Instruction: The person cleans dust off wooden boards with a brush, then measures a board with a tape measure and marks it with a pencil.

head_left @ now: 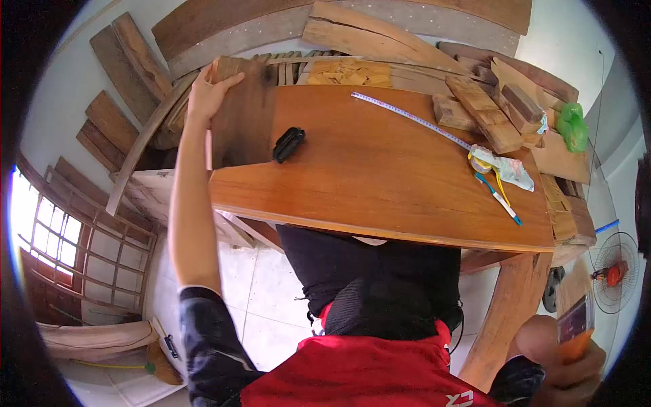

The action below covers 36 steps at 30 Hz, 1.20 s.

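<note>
My left hand [209, 95] grips the top edge of a dark wooden board [243, 125], fingers behind it and thumb along the edge. The board is smeared by motion and overlaps the left end of the brown tabletop [380, 163]. Low at the right edge of the view, my right hand [573, 370] is closed around a flat rectangular thing [575, 322] with a dark, shiny face and an orange lower part; its kind is unclear. On the tabletop near the board lies a small black case-like object [289, 144].
An extended tape measure [480, 161], a plastic wrapper [512, 171] and a teal-and-white pen-like tool [500, 199] lie at the tabletop's right. Wood blocks [483, 112] and a green plastic bag [573, 127] are behind them. A fan [615, 273] stands at far right; planks [129, 57] lean left.
</note>
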Tool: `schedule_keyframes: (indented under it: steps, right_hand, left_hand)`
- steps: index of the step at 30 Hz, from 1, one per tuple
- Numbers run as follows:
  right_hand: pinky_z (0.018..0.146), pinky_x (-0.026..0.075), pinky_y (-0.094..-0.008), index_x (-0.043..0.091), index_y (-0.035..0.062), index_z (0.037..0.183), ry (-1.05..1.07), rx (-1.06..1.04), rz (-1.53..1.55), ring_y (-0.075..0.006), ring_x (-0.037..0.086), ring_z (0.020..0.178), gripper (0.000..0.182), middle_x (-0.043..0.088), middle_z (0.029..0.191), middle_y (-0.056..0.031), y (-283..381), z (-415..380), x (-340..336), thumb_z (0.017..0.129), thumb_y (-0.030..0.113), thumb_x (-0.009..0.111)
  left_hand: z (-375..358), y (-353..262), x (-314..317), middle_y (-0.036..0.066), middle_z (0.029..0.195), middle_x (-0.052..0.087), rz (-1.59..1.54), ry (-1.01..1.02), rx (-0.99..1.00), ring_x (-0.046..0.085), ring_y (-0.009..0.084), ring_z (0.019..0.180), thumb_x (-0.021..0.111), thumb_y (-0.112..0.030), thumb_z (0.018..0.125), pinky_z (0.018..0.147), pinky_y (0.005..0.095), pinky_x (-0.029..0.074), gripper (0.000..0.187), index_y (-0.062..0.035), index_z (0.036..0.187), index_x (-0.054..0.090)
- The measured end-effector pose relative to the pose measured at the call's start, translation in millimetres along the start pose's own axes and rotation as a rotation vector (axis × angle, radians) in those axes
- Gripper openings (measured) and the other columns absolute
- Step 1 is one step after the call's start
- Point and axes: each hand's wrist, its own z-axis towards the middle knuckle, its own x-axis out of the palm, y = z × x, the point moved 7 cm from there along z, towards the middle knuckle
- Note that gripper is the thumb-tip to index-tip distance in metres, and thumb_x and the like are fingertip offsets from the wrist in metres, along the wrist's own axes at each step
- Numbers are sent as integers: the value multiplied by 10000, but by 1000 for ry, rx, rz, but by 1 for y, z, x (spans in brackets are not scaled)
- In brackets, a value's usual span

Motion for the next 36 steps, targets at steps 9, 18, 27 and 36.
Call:
schedule_keyframes:
  steps: [9,18,27,36]
  right_hand:
    - [508,321,-272,417,180,579,-177,-92,128,-126,368,428,250,362,447,45,-52,-1,2,712,83,604]
    - [467,343,-275,450,108,635,-148,106,64,-148,334,416,202,363,480,6,-141,-31,-21,733,51,617]
    - [515,435,-278,670,129,910,-450,548,-395,-145,599,584,81,597,663,3,-224,-120,-26,846,172,695]
    - [495,465,-377,618,170,1270,360,711,-273,-239,633,559,462,646,807,-52,-349,-132,19,834,246,749]
  left_hand:
    - [72,128,25,193,1332,620,399,233,-168,638,249,1163,832,-276,746,972,374,509,868,-10,1476,444]
    - [93,148,75,208,1372,580,389,451,-390,593,319,1218,839,-468,678,1039,408,452,1042,-9,1505,402]
    - [122,199,101,295,1416,511,766,514,-396,549,346,1290,723,-765,669,1077,428,423,1253,116,1476,345]
    - [44,213,102,258,1369,568,758,255,-434,532,408,1289,525,-805,807,1062,464,412,1000,-30,1437,470]
